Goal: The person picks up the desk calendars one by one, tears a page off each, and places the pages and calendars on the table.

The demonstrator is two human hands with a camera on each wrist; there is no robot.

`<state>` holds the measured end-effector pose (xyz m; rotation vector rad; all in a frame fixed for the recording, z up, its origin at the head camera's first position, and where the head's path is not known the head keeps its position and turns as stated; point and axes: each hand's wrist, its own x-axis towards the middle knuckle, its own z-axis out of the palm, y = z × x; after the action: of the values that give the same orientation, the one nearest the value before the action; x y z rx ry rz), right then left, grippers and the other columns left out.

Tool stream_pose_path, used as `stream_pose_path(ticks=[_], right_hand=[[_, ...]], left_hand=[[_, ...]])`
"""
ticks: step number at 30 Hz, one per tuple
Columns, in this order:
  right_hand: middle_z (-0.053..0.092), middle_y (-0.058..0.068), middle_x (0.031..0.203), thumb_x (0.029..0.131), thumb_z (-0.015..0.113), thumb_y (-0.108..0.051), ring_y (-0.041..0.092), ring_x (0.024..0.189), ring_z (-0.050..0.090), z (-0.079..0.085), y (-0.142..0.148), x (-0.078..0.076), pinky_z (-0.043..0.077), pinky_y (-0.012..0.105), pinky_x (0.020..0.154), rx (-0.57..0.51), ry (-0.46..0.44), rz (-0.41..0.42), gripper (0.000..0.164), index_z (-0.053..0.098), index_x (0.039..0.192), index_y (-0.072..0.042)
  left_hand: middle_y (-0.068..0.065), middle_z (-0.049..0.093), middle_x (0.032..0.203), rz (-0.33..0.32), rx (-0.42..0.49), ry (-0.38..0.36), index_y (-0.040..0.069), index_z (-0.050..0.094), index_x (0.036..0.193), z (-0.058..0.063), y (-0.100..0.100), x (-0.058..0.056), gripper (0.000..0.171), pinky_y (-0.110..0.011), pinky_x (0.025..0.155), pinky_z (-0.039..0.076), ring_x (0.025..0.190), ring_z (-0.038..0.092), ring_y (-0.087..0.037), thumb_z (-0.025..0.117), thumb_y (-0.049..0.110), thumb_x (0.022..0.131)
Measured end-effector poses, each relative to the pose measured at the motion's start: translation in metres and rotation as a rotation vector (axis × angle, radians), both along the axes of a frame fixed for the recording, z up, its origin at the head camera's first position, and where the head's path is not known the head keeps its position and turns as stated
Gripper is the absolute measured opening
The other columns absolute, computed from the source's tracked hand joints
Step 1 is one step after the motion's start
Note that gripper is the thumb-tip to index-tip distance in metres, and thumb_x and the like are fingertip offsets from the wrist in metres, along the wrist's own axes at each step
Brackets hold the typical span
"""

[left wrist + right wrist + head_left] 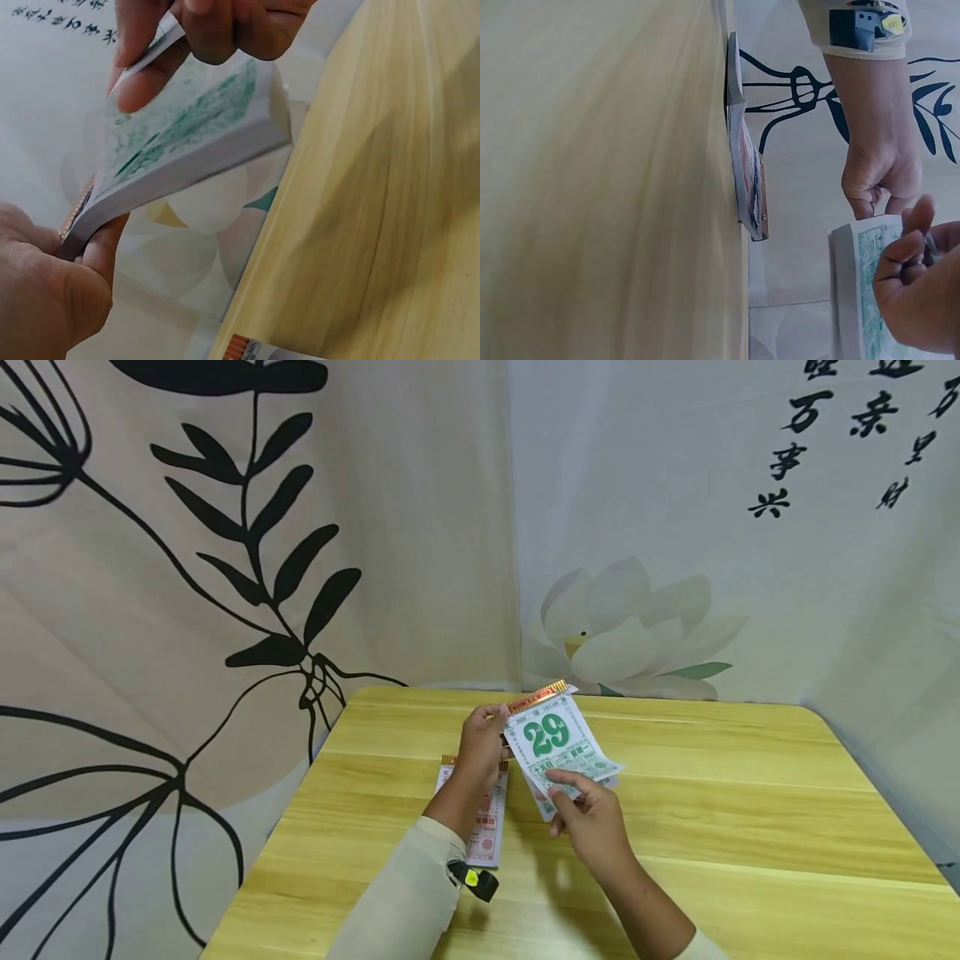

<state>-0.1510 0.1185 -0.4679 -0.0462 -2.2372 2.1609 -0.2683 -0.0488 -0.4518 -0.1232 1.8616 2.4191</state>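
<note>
A tear-off calendar pad [558, 735] with a large green 29 and a gold-and-red top strip is held up over the table. My left hand [482, 743] grips it by the bound top edge, thumb on one side and fingers on the other. With thumb and fingers, my right hand [596, 818] pinches the lower part of the top sheet. In the left wrist view that sheet is lifted and bent away from the thick pad [187, 161]. A second calendar pad [489, 831], printed in red, lies on the table beneath my left forearm.
The wooden table [750, 793] extends to both sides and ends at a back edge near the hanging cloth [420, 527], printed with plants, a lotus and characters. A black wrist camera [476, 881] sits on the left sleeve.
</note>
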Motion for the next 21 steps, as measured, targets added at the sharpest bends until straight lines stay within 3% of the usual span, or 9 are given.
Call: stream_pose_path(ticks=[8, 14, 21], right_hand=[[0.083, 0.021, 0.105, 0.108, 0.062, -0.002, 0.014, 0.054, 0.062, 0.005, 0.001, 0.001, 0.059, 0.026, 0.058, -0.111, -0.019, 0.005, 0.025, 0.075, 0.129, 0.003], [0.085, 0.012, 0.099, 0.108, 0.063, -0.002, 0.013, 0.054, 0.059, 0.010, 0.004, 0.001, 0.055, 0.023, 0.057, -0.222, -0.019, -0.009, 0.026, 0.073, 0.130, 0.008], [0.085, 0.008, 0.097, 0.108, 0.065, -0.005, 0.011, 0.055, 0.058, 0.009, 0.006, -0.001, 0.053, 0.022, 0.057, -0.243, -0.008, -0.011, 0.026, 0.074, 0.129, 0.007]], left_hand=[[-0.007, 0.070, 0.103, -0.008, 0.017, -0.009, 0.003, 0.063, 0.135, -0.002, -0.001, -0.001, 0.034, -0.023, 0.062, 0.057, 0.078, 0.069, -0.015, 0.053, 0.030, 0.117], [-0.006, 0.067, 0.101, -0.022, 0.061, -0.016, -0.002, 0.066, 0.131, -0.005, -0.003, -0.003, 0.035, -0.024, 0.059, 0.059, 0.072, 0.068, -0.015, 0.055, 0.028, 0.117], [-0.006, 0.063, 0.100, -0.050, 0.102, -0.027, -0.004, 0.066, 0.127, -0.008, -0.005, -0.006, 0.033, -0.026, 0.060, 0.061, 0.068, 0.064, -0.014, 0.055, 0.026, 0.116]])
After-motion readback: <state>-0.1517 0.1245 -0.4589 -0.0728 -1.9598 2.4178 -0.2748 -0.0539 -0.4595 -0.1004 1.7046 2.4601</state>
